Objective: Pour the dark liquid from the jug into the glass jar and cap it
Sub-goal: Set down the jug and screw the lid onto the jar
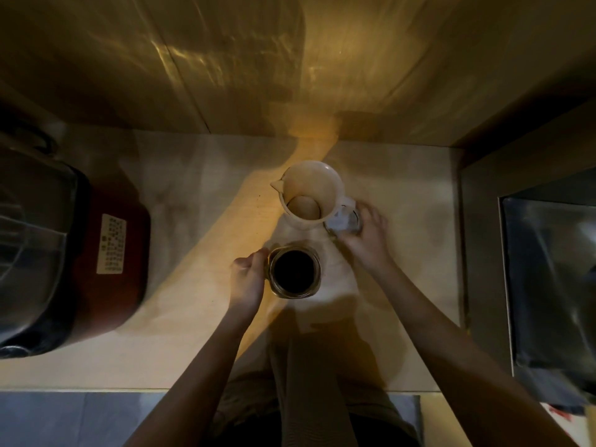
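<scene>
A glass jar (294,271) stands uncapped in the middle of the counter, filled with dark liquid. My left hand (247,276) curls against its left side and holds it. Behind it a cream jug (310,192) stands upright, spout to the left, with a pale bare bottom showing inside. Just right of the jug lies a round lid (342,221); the fingers of my right hand (366,235) are closed around its rim on the counter.
A red and black appliance with a white label (111,243) fills the left of the counter (193,311). A steel sink (554,285) lies at the right. A wooden wall (225,75) rises behind. White cloth or paper (335,285) lies under the jar.
</scene>
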Available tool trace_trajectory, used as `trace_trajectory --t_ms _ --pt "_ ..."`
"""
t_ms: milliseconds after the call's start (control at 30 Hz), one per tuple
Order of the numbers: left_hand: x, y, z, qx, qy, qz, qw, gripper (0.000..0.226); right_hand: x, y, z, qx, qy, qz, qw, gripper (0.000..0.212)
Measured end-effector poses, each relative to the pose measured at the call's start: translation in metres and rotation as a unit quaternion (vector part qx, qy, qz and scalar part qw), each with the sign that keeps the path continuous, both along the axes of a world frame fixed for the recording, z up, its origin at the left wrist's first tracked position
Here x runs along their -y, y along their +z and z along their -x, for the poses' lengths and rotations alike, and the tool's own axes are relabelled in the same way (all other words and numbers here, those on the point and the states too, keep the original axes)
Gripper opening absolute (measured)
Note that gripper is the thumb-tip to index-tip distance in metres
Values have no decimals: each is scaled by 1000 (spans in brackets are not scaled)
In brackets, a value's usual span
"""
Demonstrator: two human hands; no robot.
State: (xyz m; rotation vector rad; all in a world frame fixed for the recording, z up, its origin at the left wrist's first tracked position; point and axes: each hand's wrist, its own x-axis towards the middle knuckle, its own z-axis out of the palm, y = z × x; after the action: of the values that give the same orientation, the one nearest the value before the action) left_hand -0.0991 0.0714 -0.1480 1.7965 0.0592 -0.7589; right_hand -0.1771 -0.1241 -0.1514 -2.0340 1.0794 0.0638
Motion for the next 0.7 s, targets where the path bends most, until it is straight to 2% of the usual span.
trace_trajectory --t_ms 67,167,233,300,400,500,567,700 --pt "0 3 1 5 -12 5 1000 41 -1 -7 2 -62 97 46 992 95" --pt "-1 3 0 21 -23 2 1000 43 -6 -10 1 -107 139 144 974 78" --pt "-5 1 -4 49 -50 -12 997 46 -8 -6 0 -95 127 186 970 75" --pt "-8 0 -6 104 -88 -38 990 49 -11 3 3 -63 98 160 980 86" --pt "-13 11 -6 197 -141 -69 968 40 -12 17 14 -15 76 61 995 100" --pt "-22 24 -6 194 -171 -40 965 39 -12 35 33 -15 125 41 991 103" --pt "-31 29 -6 174 -225 -34 958 50 -13 51 45 1 148 33 988 104" --pt "-39 35 -3 182 -343 -79 918 96 -21 88 57 31 194 28 980 105"
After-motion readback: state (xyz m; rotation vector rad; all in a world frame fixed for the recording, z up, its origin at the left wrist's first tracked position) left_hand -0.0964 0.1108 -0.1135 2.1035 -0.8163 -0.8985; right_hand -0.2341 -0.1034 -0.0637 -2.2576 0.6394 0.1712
